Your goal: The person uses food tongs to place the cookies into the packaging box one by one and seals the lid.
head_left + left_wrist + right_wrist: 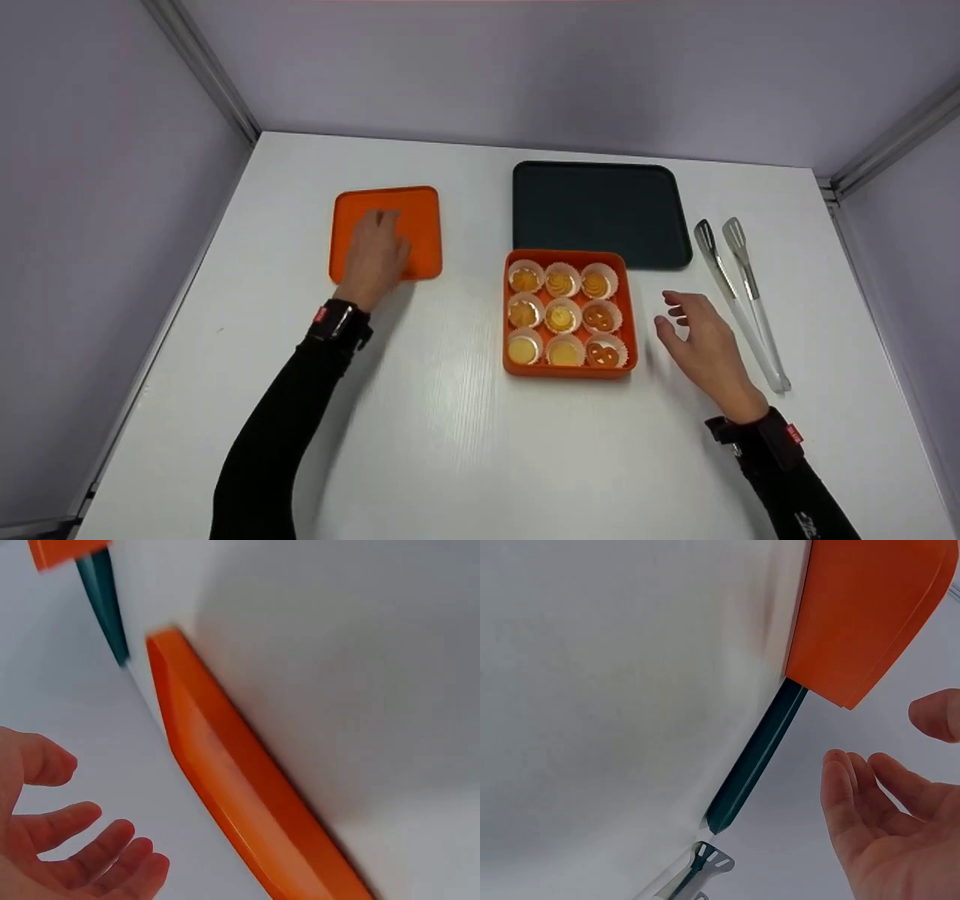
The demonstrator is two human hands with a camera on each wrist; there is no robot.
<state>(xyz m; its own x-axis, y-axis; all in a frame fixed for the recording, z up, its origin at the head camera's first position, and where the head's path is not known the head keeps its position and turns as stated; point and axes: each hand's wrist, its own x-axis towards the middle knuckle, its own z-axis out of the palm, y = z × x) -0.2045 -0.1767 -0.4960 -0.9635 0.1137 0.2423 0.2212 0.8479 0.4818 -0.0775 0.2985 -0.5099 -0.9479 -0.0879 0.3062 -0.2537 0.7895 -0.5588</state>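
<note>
Over a square orange lid [424, 217] lying with its shallow rim up, my left hand [373, 255] hovers with loosely bent fingers and nothing in its grasp. The left wrist view shows that hand [82, 840] apart from the lid [247, 780]. My right hand [705, 349] is held in the air, fingers half bent and thumb apart, between an orange box [571, 372] and a pair of tongs [757, 322]. Inside the box stand rows of white paper cups with small yellow and brown sweets [560, 318], some piped in swirls, some pretzel-shaped.
A dark green tray [600, 214] lies behind the box, whose back edge meets the tray's front edge. The tongs lie spread to the right of the tray. Grey panels [480, 75] wall the white table [450, 435] at the back and sides.
</note>
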